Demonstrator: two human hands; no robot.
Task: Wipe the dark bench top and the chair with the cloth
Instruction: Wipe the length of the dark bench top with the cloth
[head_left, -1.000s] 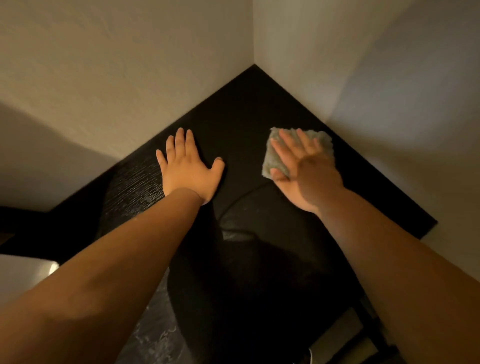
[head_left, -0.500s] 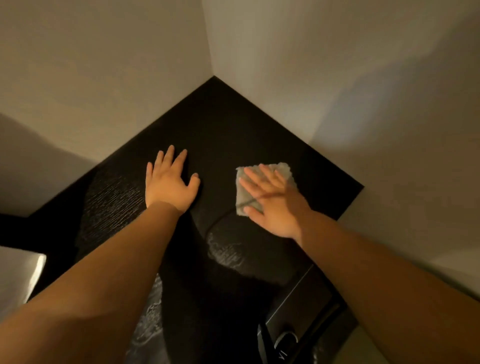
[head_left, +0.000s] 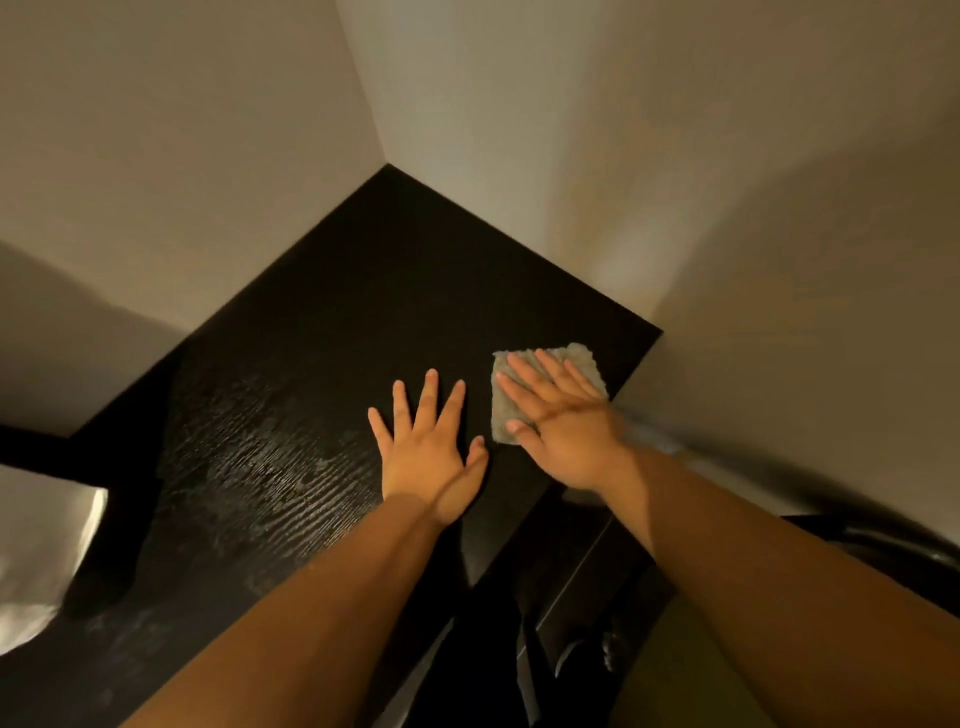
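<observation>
The cloth (head_left: 582, 358), a small grey-green folded square, is lying flat on the dark bench top (head_left: 363, 312), close to the bench's right-hand end and near the pale wall (head_left: 701, 208) on that side. The person's right hand (head_left: 566, 441) is pressing down on it with an open palm. Its fingers (head_left: 530, 380) are stretching straight across the fabric, and the thumb is resting at the cloth's near edge, so most of the square is lying under the hand and only its far corner and left margin are showing.

The left hand (head_left: 428, 457) is lying flat on the bare wood just beside the cloth. Its fingers (head_left: 428, 400) are spreading straight towards the corner and are gripping nothing. Both bare forearms are reaching in from the bottom of the view.

The bench top is running into a corner where the right wall is meeting a second pale wall (head_left: 182, 156) on the left. A streaky sheen (head_left: 260, 467) is showing along the wood grain to the left of the left hand, while the surface near the corner is looking evenly dark.

A pale, rounded object (head_left: 36, 561) is sitting at the left edge of the view, too blurred to identify. Dark shapes below the bench's near edge are sitting in shadow and cannot be made out.
</observation>
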